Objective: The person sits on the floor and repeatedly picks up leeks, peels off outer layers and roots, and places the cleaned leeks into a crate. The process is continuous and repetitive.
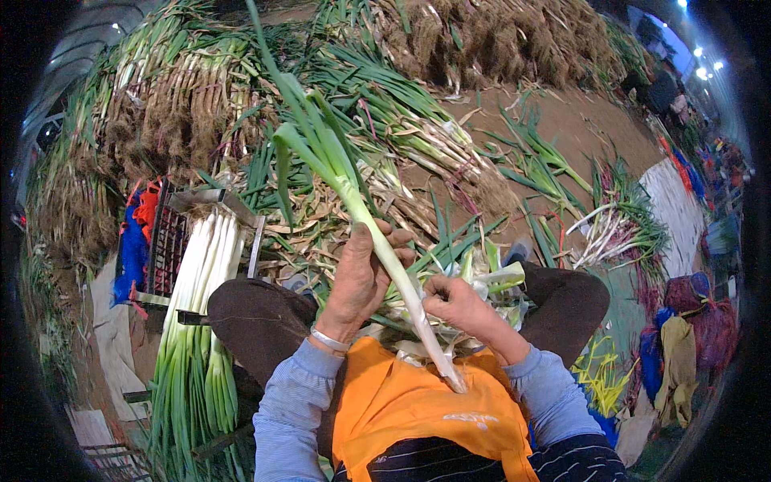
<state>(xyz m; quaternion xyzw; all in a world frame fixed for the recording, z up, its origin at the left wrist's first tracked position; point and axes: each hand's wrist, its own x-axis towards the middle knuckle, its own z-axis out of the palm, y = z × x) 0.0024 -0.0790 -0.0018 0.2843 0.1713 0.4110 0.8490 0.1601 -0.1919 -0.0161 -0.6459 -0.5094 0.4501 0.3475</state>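
A long Welsh onion (391, 259) slants across my lap, green leaves pointing away from me and its white root end against my orange apron (385, 416). My left hand (364, 277) is wrapped around the middle of the stalk. Beside the white part, my right hand (461, 301) has its fingers curled in close to the stalk; whether a strip of skin is pinched in them is hidden. To my left, several cleaned Welsh onions (208, 265) lie in a metal rack (255, 247), white ends away from me and leaves hanging toward me.
Root-on onion bundles (181, 114) are heaped at far left, with more piled (500, 42) at the back. Dry peelings (301, 241) litter the ground ahead. Smaller scallions (614, 235) lie at right near yellow ties (602, 367). A crate with blue netting (134, 259) adjoins the rack.
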